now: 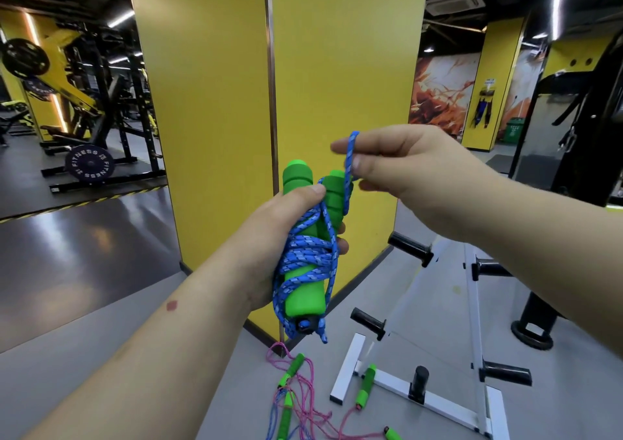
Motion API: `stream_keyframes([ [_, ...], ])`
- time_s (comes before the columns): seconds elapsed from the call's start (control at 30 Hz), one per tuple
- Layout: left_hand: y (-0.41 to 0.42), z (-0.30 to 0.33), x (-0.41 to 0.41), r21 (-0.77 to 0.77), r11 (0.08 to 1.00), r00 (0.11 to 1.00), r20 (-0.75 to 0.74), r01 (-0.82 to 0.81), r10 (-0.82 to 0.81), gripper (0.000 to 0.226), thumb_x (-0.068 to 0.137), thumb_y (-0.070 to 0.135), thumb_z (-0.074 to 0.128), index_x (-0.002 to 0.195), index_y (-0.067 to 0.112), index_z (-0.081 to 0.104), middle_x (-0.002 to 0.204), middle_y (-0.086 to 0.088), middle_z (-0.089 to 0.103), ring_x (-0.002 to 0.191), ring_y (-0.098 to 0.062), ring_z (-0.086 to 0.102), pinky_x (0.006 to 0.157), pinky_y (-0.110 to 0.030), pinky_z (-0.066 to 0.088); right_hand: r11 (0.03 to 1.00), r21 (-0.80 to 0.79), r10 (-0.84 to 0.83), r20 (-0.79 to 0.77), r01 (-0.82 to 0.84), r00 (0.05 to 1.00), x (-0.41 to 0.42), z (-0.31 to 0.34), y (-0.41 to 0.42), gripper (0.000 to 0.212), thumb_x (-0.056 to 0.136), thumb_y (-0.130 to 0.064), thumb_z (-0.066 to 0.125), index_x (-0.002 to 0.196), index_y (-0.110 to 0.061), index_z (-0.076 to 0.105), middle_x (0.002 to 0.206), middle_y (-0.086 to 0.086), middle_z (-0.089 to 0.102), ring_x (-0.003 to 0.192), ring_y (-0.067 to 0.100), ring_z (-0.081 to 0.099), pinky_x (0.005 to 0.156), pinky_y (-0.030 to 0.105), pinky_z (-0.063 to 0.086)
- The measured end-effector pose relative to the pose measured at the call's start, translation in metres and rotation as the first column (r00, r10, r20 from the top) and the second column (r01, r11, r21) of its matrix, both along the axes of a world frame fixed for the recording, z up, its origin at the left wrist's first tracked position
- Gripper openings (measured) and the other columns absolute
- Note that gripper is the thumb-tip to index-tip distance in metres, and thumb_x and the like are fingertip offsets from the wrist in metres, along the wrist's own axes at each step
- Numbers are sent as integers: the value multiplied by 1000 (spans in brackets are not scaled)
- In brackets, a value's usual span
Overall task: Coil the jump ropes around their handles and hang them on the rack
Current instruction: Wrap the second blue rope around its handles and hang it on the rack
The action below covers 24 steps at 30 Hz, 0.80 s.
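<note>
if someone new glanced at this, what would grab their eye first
Dead centre, the left hand grips two bright green foam handles wound in blue rope, while the right hand pinches a loop of that rope above them. Behind stands a big yellow pillar; on the floor below lie loose pink-roped jump ropes beside a white rack.

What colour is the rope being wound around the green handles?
Blue with lighter flecks, head view.
</note>
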<state>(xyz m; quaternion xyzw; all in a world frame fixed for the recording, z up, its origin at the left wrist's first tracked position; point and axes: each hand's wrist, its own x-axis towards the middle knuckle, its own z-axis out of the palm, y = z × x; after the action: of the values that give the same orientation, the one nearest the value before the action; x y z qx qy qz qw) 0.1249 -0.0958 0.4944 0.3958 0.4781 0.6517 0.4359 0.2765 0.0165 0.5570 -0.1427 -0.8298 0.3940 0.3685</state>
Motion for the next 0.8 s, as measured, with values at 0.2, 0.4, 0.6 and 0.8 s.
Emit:
stream_keyframes([
  [0.2, 0, -9, -6, 23, 998, 998, 31, 61, -62, 53, 84, 44, 66, 121, 6, 62, 91, -14, 69, 74, -29, 69, 68, -36, 53, 866, -475, 99, -148, -159, 984, 1, 1, 11, 26, 97, -11, 54, 108, -19, 77, 90, 2, 65, 92, 20, 59, 86, 35, 48],
  [0.4, 3, -13, -3, -23, 1000, 997, 83, -3, 5, 49, 91, 42, 68, 121, 5, 62, 88, -13, 68, 71, -28, 69, 66, -35, 54, 783, -554, 208, -194, -282, 959, 2, -1, 8, 32, 99, -3, 47, 113, -15, 73, 93, 8, 67, 93, 23, 69, 82, 37, 59],
  [0.6, 1, -15, 2, -107, 993, 988, 154, 49, -32, 40, 94, 42, 61, 106, 4, 64, 80, -11, 65, 65, -24, 66, 64, -34, 48, 964, -226, 148, 4, -143, 989, 0, -4, 10, 28, 96, -3, 59, 107, -22, 76, 82, -4, 69, 80, 13, 63, 71, 30, 48],
  [0.8, -4, -18, -1, -65, 974, 969, 136, 218, -208, 42, 83, 44, 69, 98, 5, 70, 84, -14, 65, 66, -26, 66, 69, -37, 46, 1000, 10, 20, 124, -21, 992, 0, -2, 11, 21, 94, -21, 67, 108, -34, 76, 103, 0, 73, 80, 6, 59, 72, 33, 48],
])
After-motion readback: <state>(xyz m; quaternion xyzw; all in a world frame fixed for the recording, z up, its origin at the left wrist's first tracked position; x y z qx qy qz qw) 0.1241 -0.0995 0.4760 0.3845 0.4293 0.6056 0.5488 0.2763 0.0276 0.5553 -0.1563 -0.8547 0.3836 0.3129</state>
